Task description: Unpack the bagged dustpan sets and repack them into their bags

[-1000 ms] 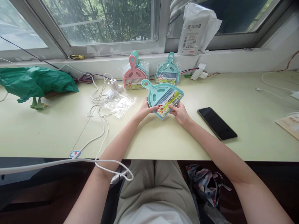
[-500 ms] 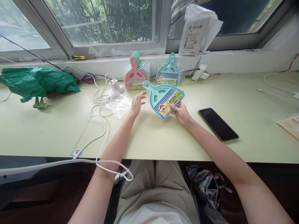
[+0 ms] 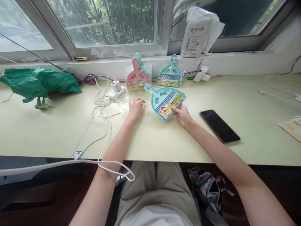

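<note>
My right hand (image 3: 182, 115) pinches the lower right edge of a turquoise dustpan and brush set (image 3: 162, 99), thumb on its printed label. The set is tilted above the table, its looped handle pointing to the upper left. To its left, my left hand (image 3: 136, 108) lies low over the table, palm down, with its fingers bent over a crumpled clear plastic bag (image 3: 124, 105). Much of the bag is hidden under that hand. Behind stand a pink dustpan set (image 3: 136, 74), with several turquoise ones stacked at its back, and a wrapped turquoise set (image 3: 170, 73).
White cables (image 3: 103, 108) and a power strip with a charger (image 3: 116, 91) lie left of my left hand. A black phone (image 3: 219, 125) rests at the right. Green plastic (image 3: 42, 83) covers something at far left. A white package (image 3: 195, 34) stands on the sill.
My left hand has lowered and moved slightly left onto the clear plastic bag, which is now bunched up and smaller. The dustpan set in my right hand has hardly moved.
</note>
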`<state>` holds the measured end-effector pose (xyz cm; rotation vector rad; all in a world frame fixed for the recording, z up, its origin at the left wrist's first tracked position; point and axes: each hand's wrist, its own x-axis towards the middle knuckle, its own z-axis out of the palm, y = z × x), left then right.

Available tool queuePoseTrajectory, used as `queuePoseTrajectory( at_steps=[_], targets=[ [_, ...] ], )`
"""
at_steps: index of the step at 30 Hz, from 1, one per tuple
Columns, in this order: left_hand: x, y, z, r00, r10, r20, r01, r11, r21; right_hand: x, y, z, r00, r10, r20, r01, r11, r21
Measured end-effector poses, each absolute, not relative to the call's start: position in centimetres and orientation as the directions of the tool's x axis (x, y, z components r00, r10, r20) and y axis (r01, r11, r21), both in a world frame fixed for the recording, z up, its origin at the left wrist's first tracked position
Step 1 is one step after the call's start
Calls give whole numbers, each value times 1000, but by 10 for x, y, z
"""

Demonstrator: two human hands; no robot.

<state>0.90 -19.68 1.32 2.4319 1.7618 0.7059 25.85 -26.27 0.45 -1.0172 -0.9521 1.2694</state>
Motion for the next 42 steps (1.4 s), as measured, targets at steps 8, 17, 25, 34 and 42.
queuePoseTrajectory(
  at_steps=[8,17,25,34,42],
  targets=[
    [22,-204,18,276,873,402,838,-423,344,259,-264,6,90,996,-13,-302,15,-953],
    [19,-204,19,122,921,370,856,-287,430,261,-261,0,84,996,-22,-274,2,-962],
    [21,-207,18,221,962,157,917,-260,302,262,-260,-2,80,996,-28,-267,-6,-964],
    [27,-210,24,210,953,218,951,-251,182,262,-260,-2,76,997,-34,-263,-12,-965],
    [32,-213,25,190,888,419,924,-306,230,261,-261,0,82,995,-48,-259,-25,-966]
  ],
)
